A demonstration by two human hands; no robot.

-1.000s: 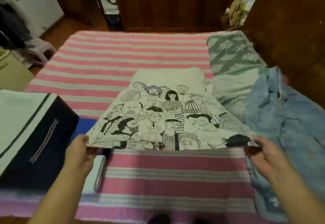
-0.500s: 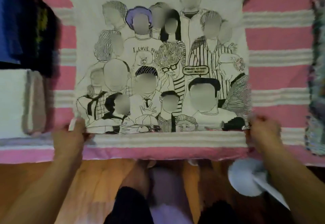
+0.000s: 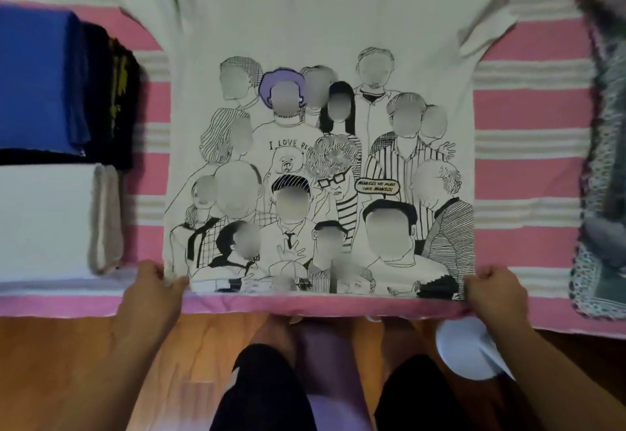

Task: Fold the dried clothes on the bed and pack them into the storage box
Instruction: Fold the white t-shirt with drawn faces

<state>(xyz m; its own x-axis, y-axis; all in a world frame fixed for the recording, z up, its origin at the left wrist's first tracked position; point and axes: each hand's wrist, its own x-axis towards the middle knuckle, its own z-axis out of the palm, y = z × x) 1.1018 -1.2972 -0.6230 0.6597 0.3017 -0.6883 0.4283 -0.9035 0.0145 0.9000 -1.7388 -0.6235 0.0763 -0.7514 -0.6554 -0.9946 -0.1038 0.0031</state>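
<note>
Striped bedspread (image 3: 528, 115) bears a printed T-shirt (image 3: 321, 24), both hands (image 3: 154, 290) (image 3: 496, 290) pinching its hem corners.

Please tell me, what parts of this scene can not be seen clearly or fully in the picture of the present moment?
- White printed T-shirt: collar and shoulders cut off by the top edge of the head view.
- Storage box: not in view.
- Garments at the right: blurred and cut off by the right edge, kind unclear.
- Blue folded garment and white folded garment: cut off by the left edge.
- Left hand and right hand: fingertips hidden under the hem.
</note>
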